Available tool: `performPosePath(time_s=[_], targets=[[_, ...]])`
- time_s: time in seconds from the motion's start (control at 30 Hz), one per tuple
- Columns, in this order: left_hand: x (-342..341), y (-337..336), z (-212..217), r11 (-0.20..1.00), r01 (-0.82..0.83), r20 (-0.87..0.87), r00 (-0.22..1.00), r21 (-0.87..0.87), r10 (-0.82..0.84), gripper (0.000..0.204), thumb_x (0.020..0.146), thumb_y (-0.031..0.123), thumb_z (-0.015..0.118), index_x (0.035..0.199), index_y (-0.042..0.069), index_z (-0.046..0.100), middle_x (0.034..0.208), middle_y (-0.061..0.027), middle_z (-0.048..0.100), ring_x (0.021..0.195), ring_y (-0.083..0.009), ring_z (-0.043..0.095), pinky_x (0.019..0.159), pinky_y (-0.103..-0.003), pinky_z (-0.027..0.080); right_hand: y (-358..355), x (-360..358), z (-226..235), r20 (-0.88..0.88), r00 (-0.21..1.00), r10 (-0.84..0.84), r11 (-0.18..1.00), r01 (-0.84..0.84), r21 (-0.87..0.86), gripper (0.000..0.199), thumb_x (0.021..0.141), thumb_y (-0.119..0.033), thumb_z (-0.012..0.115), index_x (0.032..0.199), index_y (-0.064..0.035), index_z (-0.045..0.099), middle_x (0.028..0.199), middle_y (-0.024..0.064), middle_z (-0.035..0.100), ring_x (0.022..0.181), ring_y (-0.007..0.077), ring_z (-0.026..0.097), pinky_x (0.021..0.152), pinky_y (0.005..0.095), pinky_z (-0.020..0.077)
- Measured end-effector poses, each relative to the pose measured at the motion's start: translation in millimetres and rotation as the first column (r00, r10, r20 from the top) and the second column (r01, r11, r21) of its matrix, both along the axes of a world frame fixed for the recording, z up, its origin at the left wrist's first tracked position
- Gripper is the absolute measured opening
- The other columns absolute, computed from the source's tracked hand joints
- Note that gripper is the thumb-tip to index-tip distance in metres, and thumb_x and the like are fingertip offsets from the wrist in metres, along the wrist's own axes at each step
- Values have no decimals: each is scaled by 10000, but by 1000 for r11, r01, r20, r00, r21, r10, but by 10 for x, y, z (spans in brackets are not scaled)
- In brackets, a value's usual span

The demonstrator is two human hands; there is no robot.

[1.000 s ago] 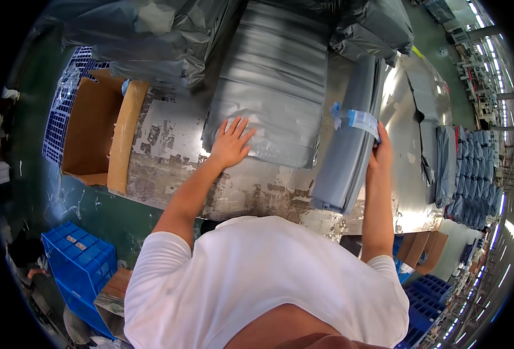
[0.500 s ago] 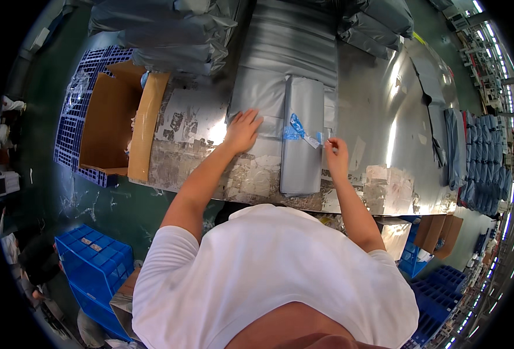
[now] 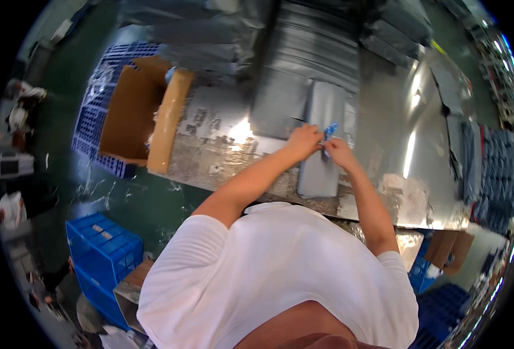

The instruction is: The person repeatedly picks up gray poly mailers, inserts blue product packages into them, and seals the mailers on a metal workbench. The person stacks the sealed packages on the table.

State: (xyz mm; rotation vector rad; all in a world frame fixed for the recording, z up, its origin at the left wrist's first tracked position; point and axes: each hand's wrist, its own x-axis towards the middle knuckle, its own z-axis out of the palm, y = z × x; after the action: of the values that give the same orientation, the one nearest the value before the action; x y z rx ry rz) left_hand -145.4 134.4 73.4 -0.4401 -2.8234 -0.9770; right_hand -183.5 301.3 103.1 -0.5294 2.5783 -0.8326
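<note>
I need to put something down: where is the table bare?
Widest: the metal table right of the grey bundle, up to the grey sheet. Smaller: between the cardboard box and the flat grey stack. Crowded: the bundle, where the left hand and right hand are, and the far side, with grey packages.

Long, narrow grey bundle lying flat on metal worktable, folded lengthwise, surface looking smooth and faintly shiny. Long sides running away from person's body, near end resting close to table's front edge, far end overlapping larger grey sheets. Crumpled blue strip, showing some white, sitting across bundle's middle, bunching up above top face. Hidden parts keeping unclear whether strip is circling bundle.
</note>
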Motion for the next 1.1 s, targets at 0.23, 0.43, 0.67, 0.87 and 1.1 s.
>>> performPosePath(time_s=[0.23, 0.43, 0.67, 0.87, 1.1], targets=[[44, 14, -126, 997, 24, 26, 999, -67, -22, 183, 712, 230, 635, 842, 105, 600, 893, -68, 531, 894, -266, 524, 736, -378, 463, -149, 225, 360, 572, 813, -112, 861, 366, -352, 219, 881, -219, 521, 735, -67, 579, 585, -43, 463, 513, 41, 395, 454, 206, 302], [87, -32, -26, 957, -53, 47, 998, 286, 42, 239, 680, 140, 656, 903, 81, 596, 910, -83, 549, 887, -305, 508, 758, -387, 429, 327, -251, 11, 560, 821, -110, 904, 316, -287, 229, 867, -239, 525, 732, -57, 561, 625, -24, 494, 568, 63, 430, 512, 214, 333], [57, 223, 279, 1000, -25, 65, 998, -19, 26, 350, 635, 361, 706, 744, 63, 560, 771, -79, 594, 760, -259, 576, 607, -371, 460, 314, -228, -12, 609, 789, -81, 852, 371, -368, 184, 873, -213, 519, 756, -78, 565, 646, -46, 508, 587, 46, 425, 550, 194, 329], [-27, 307, 107, 992, -102, 40, 994, -77, 106, 218, 726, 264, 597, 656, 59, 582, 659, -116, 604, 622, -283, 601, 549, -400, 472, 150, -176, 29, 546, 835, -69, 820, 359, -445, 181, 851, -162, 523, 740, -37, 594, 642, -28, 517, 600, 54, 436, 543, 209, 335], [68, 364, -58, 942, -308, 258, 928, 130, 268, 159, 698, 176, 586, 642, 28, 588, 636, -140, 594, 560, -285, 583, 541, -397, 466, 291, -11, -248, 597, 802, -19, 718, 427, -549, 171, 854, -33, 478, 1008, -24, 551, 837, -3, 531, 738, 66, 479, 670, 185, 399]])
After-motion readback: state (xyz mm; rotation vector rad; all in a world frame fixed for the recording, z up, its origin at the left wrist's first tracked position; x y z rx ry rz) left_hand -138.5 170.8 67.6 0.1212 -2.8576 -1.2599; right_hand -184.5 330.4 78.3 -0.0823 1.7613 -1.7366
